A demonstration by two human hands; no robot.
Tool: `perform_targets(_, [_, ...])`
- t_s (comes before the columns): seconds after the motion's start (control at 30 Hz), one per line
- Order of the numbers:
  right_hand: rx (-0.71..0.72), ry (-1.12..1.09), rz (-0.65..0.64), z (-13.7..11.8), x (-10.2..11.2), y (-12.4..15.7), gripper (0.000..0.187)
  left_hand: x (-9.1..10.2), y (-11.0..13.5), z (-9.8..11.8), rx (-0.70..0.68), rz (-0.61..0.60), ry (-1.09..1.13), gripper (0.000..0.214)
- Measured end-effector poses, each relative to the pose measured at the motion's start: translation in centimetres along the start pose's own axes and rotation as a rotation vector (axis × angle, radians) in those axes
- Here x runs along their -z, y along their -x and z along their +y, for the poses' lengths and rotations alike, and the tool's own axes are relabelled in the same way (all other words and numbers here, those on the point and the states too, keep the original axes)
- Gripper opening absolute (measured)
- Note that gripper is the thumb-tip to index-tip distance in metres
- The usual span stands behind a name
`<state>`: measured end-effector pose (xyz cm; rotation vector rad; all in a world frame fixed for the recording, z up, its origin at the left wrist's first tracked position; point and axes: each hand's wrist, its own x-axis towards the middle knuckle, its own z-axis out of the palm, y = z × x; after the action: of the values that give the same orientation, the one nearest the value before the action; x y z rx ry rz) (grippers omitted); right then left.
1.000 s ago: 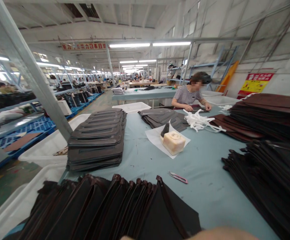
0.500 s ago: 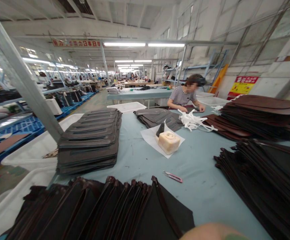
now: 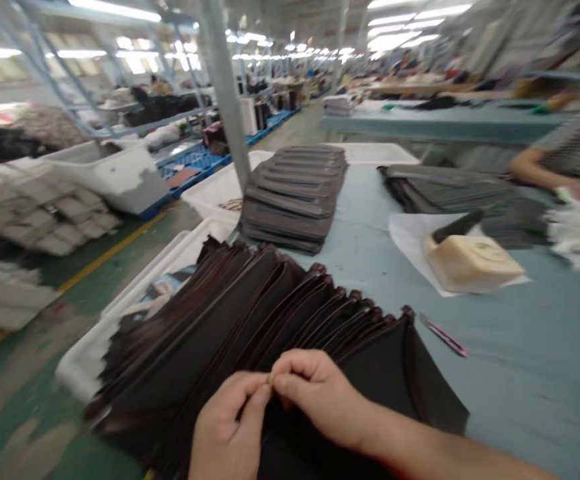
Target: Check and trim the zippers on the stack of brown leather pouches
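A fanned row of dark brown leather pieces (image 3: 250, 313) lies on the near edge of the blue-grey table (image 3: 530, 347). My left hand (image 3: 225, 427) and my right hand (image 3: 315, 393) meet above the nearest pieces, fingertips pinched together on something small and pale that I cannot make out. Both hands rest against the top edges of the leather pieces. Pink-handled snips (image 3: 443, 335) lie on the table to the right of the row.
A stack of grey flat pieces (image 3: 295, 197) stands further back, another grey pile (image 3: 450, 190) beyond. A cream block (image 3: 470, 262) sits on white paper. White bins (image 3: 125, 313) line the table's left side. A person in a striped top (image 3: 570, 157) works at far right.
The view has dropped and swung left. Both my hands have come into view and pinched together over the leather pieces; earlier only a bare forearm showed at the bottom edge.
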<state>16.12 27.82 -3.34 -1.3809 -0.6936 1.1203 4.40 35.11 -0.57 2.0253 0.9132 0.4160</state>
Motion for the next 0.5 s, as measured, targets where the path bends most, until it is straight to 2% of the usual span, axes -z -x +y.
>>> perform_targets(0.07, [0.025, 0.006, -0.045, 0.0, -0.1, 0.0, 0.022, 0.2, 0.0, -0.5, 0.083, -0.061, 0.094, 0.019])
perform_targets(0.2, [0.022, -0.002, -0.105, 0.7, -0.6, 0.2, 0.023, 0.4, 0.5, -0.6, 0.153, -0.031, 0.169, 0.017])
perform_targets(0.4, [0.174, 0.267, -0.058, 1.0, -1.3, 0.5, 0.021, 0.0, 1.0, -1.0, 0.1, 0.084, -0.008, 0.017])
perform_targets(0.5, [0.175, 0.267, -0.036, 1.0, -1.6, 0.4, 0.021, -0.3, 1.0, -1.3, 0.061, 0.138, -0.063, 0.017])
